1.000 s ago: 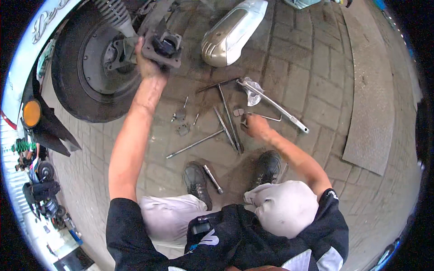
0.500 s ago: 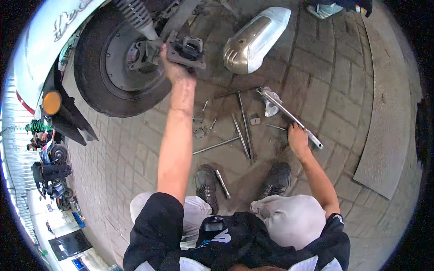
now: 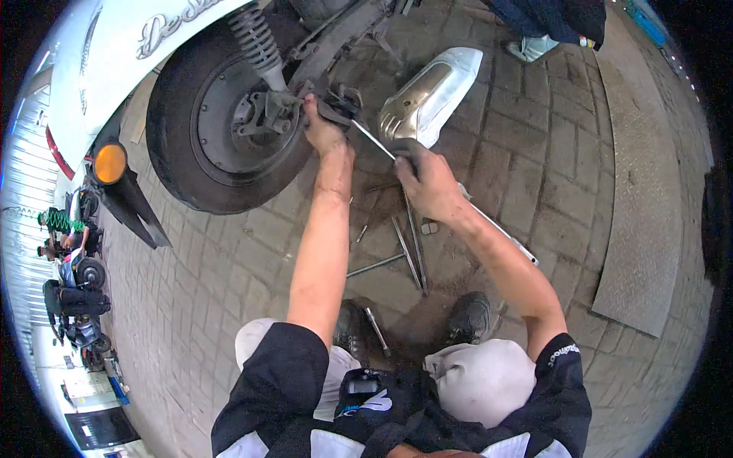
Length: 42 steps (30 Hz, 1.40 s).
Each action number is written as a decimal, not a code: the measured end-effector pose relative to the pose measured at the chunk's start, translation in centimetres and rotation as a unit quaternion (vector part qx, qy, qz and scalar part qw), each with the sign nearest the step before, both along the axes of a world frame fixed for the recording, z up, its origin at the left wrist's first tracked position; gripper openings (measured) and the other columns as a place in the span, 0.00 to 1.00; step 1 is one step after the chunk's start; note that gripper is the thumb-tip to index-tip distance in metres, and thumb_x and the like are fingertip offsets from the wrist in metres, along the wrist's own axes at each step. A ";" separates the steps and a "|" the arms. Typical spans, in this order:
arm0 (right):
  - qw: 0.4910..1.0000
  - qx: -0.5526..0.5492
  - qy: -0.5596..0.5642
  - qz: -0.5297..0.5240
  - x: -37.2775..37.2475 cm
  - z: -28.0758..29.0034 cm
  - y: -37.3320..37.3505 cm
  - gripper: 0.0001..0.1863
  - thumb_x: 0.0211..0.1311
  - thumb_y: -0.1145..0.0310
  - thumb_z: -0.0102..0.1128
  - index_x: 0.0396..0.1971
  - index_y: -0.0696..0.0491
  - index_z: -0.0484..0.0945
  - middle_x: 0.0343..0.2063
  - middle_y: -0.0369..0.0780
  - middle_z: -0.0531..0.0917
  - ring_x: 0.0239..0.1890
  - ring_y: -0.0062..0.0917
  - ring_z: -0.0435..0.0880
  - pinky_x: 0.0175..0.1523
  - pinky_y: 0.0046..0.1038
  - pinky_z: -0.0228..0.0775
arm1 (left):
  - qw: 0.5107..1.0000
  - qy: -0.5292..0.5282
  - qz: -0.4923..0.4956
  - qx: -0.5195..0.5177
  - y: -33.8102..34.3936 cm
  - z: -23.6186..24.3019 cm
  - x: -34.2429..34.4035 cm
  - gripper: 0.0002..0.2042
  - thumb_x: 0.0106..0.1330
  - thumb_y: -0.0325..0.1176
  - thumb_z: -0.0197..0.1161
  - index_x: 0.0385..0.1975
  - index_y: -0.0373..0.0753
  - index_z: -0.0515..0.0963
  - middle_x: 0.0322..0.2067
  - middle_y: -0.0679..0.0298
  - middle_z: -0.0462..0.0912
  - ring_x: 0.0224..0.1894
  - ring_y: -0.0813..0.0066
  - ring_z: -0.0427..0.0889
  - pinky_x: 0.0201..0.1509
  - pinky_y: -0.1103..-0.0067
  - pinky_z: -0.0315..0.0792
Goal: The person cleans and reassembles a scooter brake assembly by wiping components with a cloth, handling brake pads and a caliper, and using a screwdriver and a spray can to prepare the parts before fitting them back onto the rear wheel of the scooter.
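Left hand [image 3: 321, 130] clasps the brake caliper [image 3: 336, 107] beside the rear wheel [image 3: 221, 130]; right hand [image 3: 427, 179] grips a long wrench [image 3: 374, 141] seated there. Caliper apparently not yet fastened.

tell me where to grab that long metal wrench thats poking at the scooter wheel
Grip the long wrench mid-shaft, where the right hand already wraps it, coming from above. The bar is thin, straight and slants from the wheel toward the lower right, so fingers close around it easily; its far tip sits in the parts held by the left hand.
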State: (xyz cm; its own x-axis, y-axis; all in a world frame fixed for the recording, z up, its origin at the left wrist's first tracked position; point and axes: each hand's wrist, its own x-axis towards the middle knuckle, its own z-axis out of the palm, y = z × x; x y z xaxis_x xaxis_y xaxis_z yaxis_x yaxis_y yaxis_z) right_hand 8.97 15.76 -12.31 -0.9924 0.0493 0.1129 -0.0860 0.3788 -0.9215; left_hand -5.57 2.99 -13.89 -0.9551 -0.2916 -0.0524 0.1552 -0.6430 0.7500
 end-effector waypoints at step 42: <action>0.976 0.050 -0.119 -0.177 6.7 -11.3 2.8 0.25 0.53 0.69 0.52 0.50 0.62 0.61 0.45 0.56 0.69 0.50 0.42 0.67 0.55 0.35 0.56 | 0.996 -0.027 -0.065 0.060 -0.6 1.0 1.5 0.26 0.59 0.54 0.44 0.45 0.37 0.69 0.42 0.64 0.74 0.42 0.68 0.73 0.45 0.70 0.67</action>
State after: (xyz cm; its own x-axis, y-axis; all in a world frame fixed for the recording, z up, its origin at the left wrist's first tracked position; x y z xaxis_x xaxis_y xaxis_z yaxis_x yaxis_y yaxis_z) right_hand 15.69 18.54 -23.59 -0.9142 0.3936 -0.0963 0.2773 0.4346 -0.8569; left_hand -4.07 2.37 -12.85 -0.9792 -0.1536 -0.1323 0.0256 -0.7411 0.6710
